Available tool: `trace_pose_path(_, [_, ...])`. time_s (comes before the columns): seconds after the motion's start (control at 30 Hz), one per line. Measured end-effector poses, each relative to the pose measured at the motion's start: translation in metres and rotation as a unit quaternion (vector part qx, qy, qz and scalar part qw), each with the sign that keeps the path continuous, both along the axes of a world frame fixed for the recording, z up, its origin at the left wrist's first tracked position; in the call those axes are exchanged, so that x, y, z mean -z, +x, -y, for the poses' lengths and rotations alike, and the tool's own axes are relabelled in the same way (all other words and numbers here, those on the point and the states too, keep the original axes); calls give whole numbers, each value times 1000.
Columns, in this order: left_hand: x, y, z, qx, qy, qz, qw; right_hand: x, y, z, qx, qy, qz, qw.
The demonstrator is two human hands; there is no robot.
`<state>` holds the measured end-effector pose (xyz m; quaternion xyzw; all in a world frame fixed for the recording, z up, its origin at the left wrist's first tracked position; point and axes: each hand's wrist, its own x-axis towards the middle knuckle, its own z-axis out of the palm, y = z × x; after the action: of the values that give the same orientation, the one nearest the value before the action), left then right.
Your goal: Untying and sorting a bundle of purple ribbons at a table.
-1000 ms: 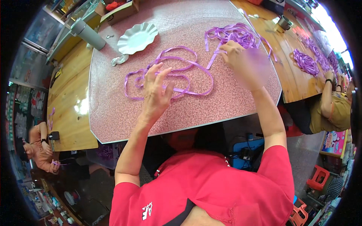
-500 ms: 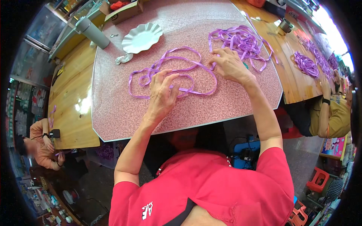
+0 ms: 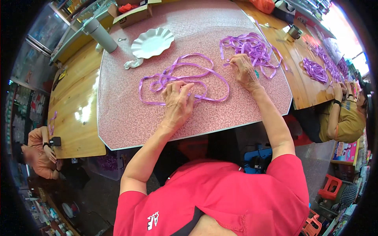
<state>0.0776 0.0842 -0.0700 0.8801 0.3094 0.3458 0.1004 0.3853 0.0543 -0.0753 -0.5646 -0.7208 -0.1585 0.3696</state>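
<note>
Purple ribbon (image 3: 227,88) lies in loose loops on the pink-patterned tabletop in front of me. My left hand (image 3: 178,103) rests over the near side of these loops, its fingers bent and closed around a strand; the exact grip is partly hidden. To the right, my right hand (image 3: 245,72) has thumb and fingers pinched together, with a short bit of purple ribbon showing at the fingertips. Just beyond that hand sits a tangled heap of purple ribbon (image 3: 256,47). A small green item (image 3: 256,73) shows beside my right hand.
A white scalloped plate (image 3: 152,43), a crumpled white wad (image 3: 133,63) and a grey bottle (image 3: 100,35) stand at far left, near a cardboard box (image 3: 134,15). Rightward are a metal mug (image 3: 293,32) and a ribbon bundle (image 3: 315,70). Co-workers sit at both sides.
My right hand has drawn a little nearer to me and its fingers have closed into a tighter pinch. My left hand has shifted slightly right and nearer, fingers more curled.
</note>
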Motion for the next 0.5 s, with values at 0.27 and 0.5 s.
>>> trace_pose_path(0.27, [4,0,1,1,4,9,1000,3,1,2,-8,-41,-41,998])
trace_pose_path(0.5, [2,0,2,2,8,23,1000,6,4,1,-9,-38,-44,998])
